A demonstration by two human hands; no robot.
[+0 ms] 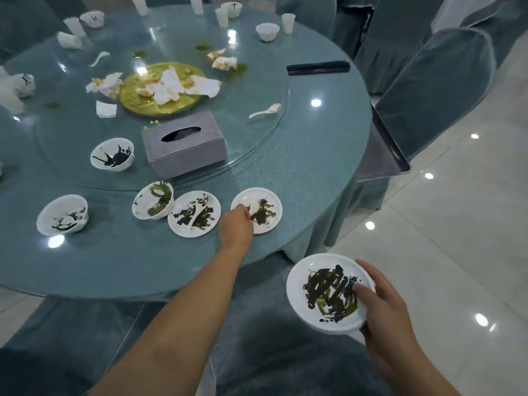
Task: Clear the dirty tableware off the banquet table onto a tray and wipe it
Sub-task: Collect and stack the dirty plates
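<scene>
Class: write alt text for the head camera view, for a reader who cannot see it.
The left hand grips the rim of a smeared plate on a round teal banquet table, while the right hand holds another dirty plate off its edge. Dirty bowls, cups and crumpled napkins litter it.

A restaurant banquet hall here: big round table (314,155) with a glass lazy Susan (257,90), fabric-covered chairs (434,90) all round, glossy tiled floor (457,252)

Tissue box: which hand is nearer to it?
Left. The left hand grips a plate on the table, near the tissue box; the right hand holds a second plate off the table.
</scene>
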